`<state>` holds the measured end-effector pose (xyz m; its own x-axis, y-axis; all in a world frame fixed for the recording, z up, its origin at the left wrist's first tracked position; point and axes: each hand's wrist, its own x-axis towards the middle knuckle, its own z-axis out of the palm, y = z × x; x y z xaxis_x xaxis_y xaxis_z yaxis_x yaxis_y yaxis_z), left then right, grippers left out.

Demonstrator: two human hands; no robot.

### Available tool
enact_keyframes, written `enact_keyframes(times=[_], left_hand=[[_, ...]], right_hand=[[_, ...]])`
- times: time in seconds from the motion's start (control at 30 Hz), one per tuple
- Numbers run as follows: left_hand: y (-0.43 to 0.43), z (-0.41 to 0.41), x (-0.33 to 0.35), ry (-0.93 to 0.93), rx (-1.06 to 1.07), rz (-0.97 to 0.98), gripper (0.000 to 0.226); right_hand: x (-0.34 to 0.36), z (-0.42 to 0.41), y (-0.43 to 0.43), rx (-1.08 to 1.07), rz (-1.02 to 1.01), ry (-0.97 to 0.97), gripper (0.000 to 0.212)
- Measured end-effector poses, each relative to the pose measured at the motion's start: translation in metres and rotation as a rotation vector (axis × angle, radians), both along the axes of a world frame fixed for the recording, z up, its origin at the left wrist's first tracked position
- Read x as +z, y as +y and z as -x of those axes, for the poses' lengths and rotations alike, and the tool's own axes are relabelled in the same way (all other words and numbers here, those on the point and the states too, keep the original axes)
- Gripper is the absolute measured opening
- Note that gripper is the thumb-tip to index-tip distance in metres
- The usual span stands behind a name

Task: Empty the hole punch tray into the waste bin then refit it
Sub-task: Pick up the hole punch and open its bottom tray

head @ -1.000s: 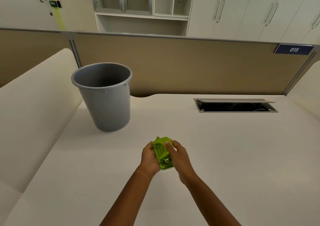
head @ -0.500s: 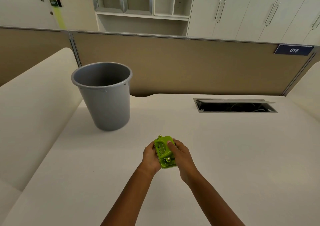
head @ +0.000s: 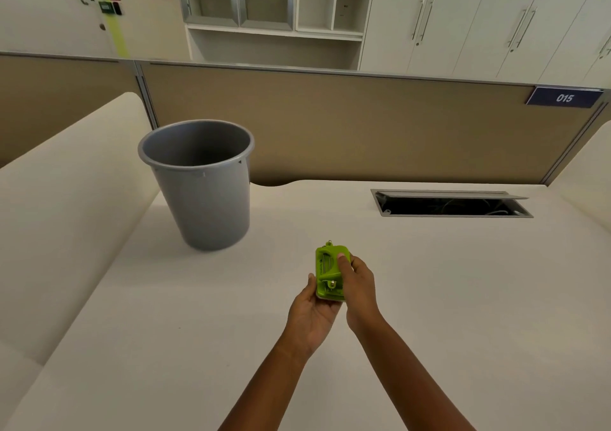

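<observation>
A small lime-green hole punch (head: 328, 272) is held above the white desk (head: 463, 298), its underside with two metal pins turned up toward me. My left hand (head: 312, 311) cups it from below and the left. My right hand (head: 358, 290) grips its right side, with a finger laid across the top. Whether the tray is on or off I cannot tell. A grey waste bin (head: 201, 182) stands on the desk to the far left, empty as far as I can see into it.
An open cable hatch (head: 453, 204) is set into the desk at the far right. A tan partition (head: 363, 126) runs along the desk's back edge, with a rounded white side panel (head: 66, 199) at the left.
Both hands have shifted slightly right with the punch. My left hand has slid lower under it, opening toward a cupped palm, while the right finger stays on top.
</observation>
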<state>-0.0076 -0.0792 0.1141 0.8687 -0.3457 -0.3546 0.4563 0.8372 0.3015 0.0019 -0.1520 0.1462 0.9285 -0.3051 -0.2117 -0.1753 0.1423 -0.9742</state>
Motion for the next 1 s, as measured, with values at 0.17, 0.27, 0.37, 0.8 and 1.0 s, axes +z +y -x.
enact_keyframes(times=[0.17, 0.27, 0.37, 0.8, 1.0], left_hand=[[-0.005, 0.0017, -0.0033, 0.003, 0.08, -0.015, 0.039], [-0.0062, 0.0011, -0.0059, 0.008, 0.121, -0.062, 0.036], [-0.0068, 0.0019, -0.0056, 0.017, 0.152, -0.08, 0.035], [-0.0059, 0.0038, 0.001, 0.016, 0.207, -0.066, 0.033], [0.0003, 0.0019, 0.0018, 0.015, 0.124, -0.024, 0.038]], right_hand=[[-0.0019, -0.0041, 0.0038, -0.019, 0.03, 0.007, 0.022], [-0.0023, -0.0027, 0.0057, -0.024, 0.052, 0.0, 0.023], [-0.0021, -0.0024, 0.006, -0.019, 0.064, 0.0, 0.021], [0.004, -0.0059, 0.0057, 0.007, 0.043, 0.011, 0.017], [0.006, -0.0039, 0.0064, 0.026, 0.054, -0.008, 0.018]])
